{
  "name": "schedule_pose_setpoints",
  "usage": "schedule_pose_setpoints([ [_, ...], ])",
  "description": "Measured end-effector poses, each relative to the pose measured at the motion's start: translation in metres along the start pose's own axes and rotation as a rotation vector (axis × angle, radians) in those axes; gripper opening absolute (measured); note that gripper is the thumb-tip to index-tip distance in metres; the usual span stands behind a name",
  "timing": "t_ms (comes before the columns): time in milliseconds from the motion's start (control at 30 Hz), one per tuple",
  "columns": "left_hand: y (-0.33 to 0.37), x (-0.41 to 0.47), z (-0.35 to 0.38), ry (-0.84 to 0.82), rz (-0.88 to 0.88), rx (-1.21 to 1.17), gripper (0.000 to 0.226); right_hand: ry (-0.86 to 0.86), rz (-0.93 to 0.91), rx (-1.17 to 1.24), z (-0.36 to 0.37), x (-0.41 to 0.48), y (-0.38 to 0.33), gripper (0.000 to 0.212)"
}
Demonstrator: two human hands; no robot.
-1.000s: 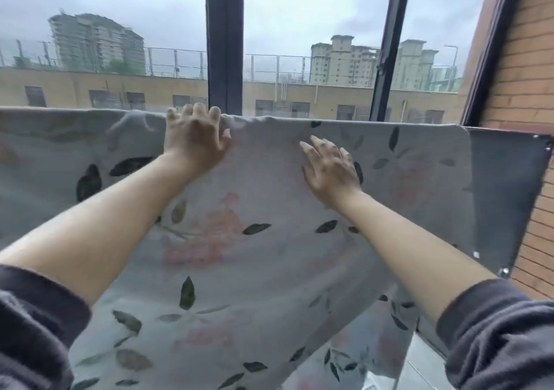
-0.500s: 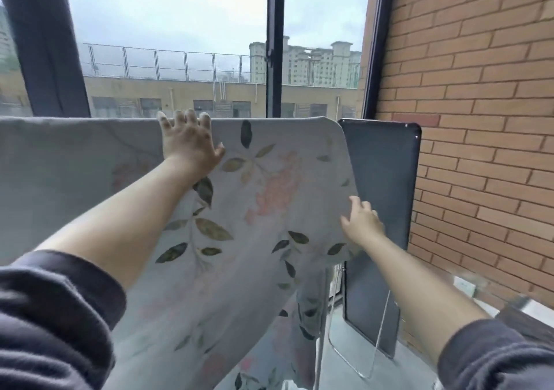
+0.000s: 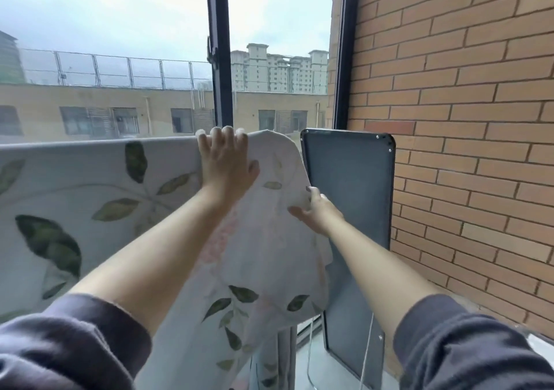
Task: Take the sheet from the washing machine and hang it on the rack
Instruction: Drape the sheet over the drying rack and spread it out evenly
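One leaf-print sheet (image 3: 90, 185), left hand (image 3: 226, 165) gripping top, right hand (image 3: 317, 212) pinching edge, window (image 3: 120, 30) behind, brick wall (image 3: 464, 120)

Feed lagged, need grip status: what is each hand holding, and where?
Right hand pinches the sheet at its right edge; left hand grips its top fold.

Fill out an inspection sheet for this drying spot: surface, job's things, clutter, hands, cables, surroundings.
Surface: grey floor, seen only as a strip below the sheet.
Job's things: sheet, leaf-printed, draped over a straight top line; rack hidden beneath it.
Clutter: dark panel standing upright right of the sheet.
Hands: left hand hooked over the sheet's top edge; right hand pinches its right edge.
Cables: thin wire at the panel's foot; cord or stand, cannot tell.
Surroundings: window frame, brick wall, buildings outside.
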State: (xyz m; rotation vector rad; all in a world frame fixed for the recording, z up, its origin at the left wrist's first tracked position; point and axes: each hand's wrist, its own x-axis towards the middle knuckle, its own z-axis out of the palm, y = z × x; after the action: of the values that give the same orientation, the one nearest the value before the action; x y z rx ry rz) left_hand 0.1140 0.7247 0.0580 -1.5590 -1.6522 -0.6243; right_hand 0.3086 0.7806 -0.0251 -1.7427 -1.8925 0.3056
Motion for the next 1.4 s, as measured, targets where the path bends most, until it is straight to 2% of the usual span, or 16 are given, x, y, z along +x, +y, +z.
schedule_pose_setpoints([
  [67, 0.001, 0.002, 0.006, 0.045, 0.001, -0.003, 0.055, 0.046, -0.077, -0.122, 0.009, 0.008, -0.002, 0.022],
  [100, 0.000, 0.003, 0.009, 0.061, -0.001, 0.014, 0.054, 0.080, -0.131, -0.171, 0.014, 0.009, 0.000, 0.019],
  [200, -0.003, 0.002, 0.011, 0.064, -0.001, 0.111, 0.059, 0.112, -0.286, -0.210, 0.030, 0.000, 0.014, 0.024],
  [333, 0.018, -0.019, 0.018, 0.048, 0.036, 0.188, 0.068, 0.036, -0.447, -0.251, 0.053, -0.013, 0.037, 0.027],
  [467, 0.059, -0.077, 0.038, -0.225, -0.073, 0.105, 0.068, -0.038, -0.524, -0.280, 0.079, -0.032, 0.066, 0.028],
  [600, 0.105, -0.109, 0.046, -0.485, -0.401, -0.185, 0.070, -0.143, -0.548, -0.204, 0.099, -0.057, 0.089, 0.024],
  [667, 0.119, -0.108, 0.044, -0.538, -0.509, -0.266, 0.054, -0.153, -0.578, -0.241, 0.102, -0.068, 0.092, 0.023],
  [767, 0.129, -0.108, 0.041, -0.511, -0.462, -0.177, 0.035, -0.235, -0.607, -0.231, 0.093, -0.078, 0.100, 0.027],
  [833, 0.128, -0.108, 0.041, -0.543, -0.406, -0.143, 0.030, -0.281, -0.541, -0.084, 0.082, -0.075, 0.110, 0.033],
  [967, 0.124, -0.124, 0.048, -0.642, -0.305, -0.034, 0.028, -0.192, -0.270, 0.318, 0.048, -0.039, 0.120, 0.035],
  [1100, 0.127, -0.164, 0.064, -0.726, -0.236, -0.056, 0.031, -0.158, -0.286, 0.514, 0.010, -0.004, 0.087, 0.044],
  [1267, 0.133, -0.209, 0.074, -0.747, -0.132, -0.143, 0.028, -0.295, -0.369, 0.550, -0.001, 0.004, 0.041, 0.063],
  [1333, 0.134, -0.218, 0.075, -0.750, -0.097, -0.133, 0.029, -0.292, -0.406, 0.445, 0.004, 0.003, 0.030, 0.056],
  [1400, 0.135, -0.224, 0.075, -0.761, -0.071, -0.125, 0.028, -0.225, -0.466, 0.246, 0.009, -0.001, 0.026, 0.037],
])
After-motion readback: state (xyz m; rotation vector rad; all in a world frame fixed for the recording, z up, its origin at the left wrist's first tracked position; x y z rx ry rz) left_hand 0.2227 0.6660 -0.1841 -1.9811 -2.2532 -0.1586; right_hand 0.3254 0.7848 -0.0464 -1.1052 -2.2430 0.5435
